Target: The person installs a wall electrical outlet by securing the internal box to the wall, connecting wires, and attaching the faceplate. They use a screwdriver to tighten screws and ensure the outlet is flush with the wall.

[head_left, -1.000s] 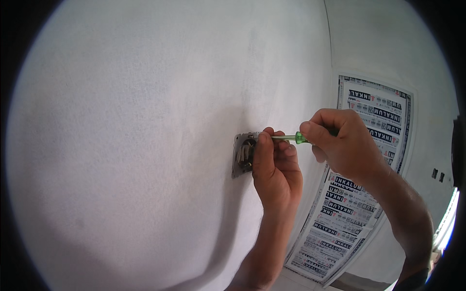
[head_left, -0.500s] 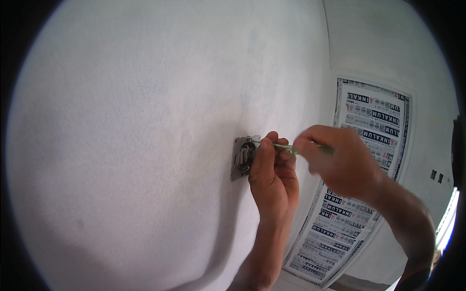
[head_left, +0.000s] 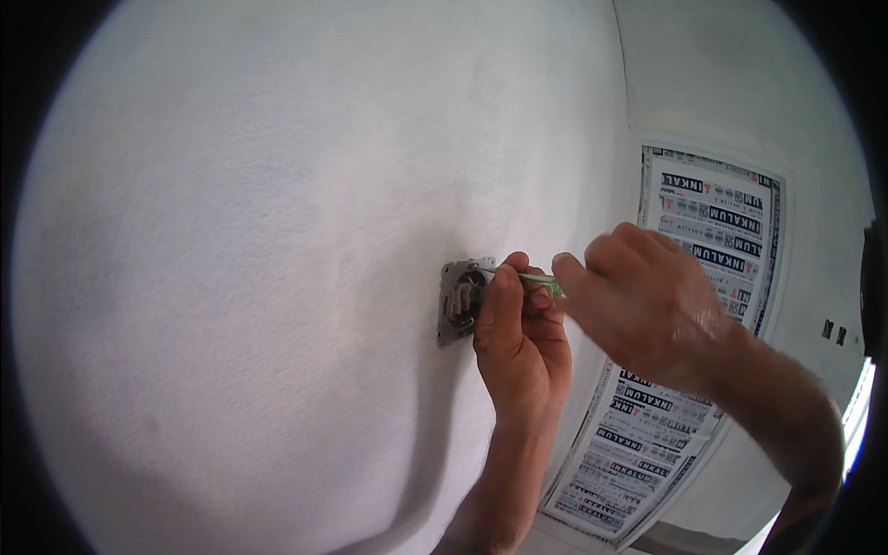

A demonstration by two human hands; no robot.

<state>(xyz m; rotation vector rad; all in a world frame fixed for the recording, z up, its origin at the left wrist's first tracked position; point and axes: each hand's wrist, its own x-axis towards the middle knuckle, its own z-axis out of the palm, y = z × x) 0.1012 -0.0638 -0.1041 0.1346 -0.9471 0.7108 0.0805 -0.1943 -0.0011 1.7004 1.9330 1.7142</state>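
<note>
Near the centre of the frame, a grey socket insert [head_left: 462, 294] with a dark round middle is sitting on the white wall [head_left: 250, 277], which is filling the left and middle of the picture; whether its plate is lying flush cannot be told. The right hand [head_left: 647, 310], right of centre, is clenching a screwdriver [head_left: 557, 286] by its green handle, most of which is disappearing inside the slightly blurred fist. The screwdriver's slim shaft is pointing leftward, and its tip is reaching the upper right part of the insert. The left hand [head_left: 516, 347], rising from the bottom centre, is pinching this shaft between thumb and fingers just beside the insert's right edge; whether the thumb is also pressing on the plate cannot be told. The right forearm [head_left: 777, 393] is coming in from the lower right corner. A soft shadow [head_left: 427, 444] is running down the wall below the insert. Behind the hands, a tall panel [head_left: 638, 453] covered in printed film is stretching from the upper right toward the bottom centre. Two small dark openings [head_left: 834, 332] are showing at the right, above a bright strip of light [head_left: 860, 416] near the rim.
</note>
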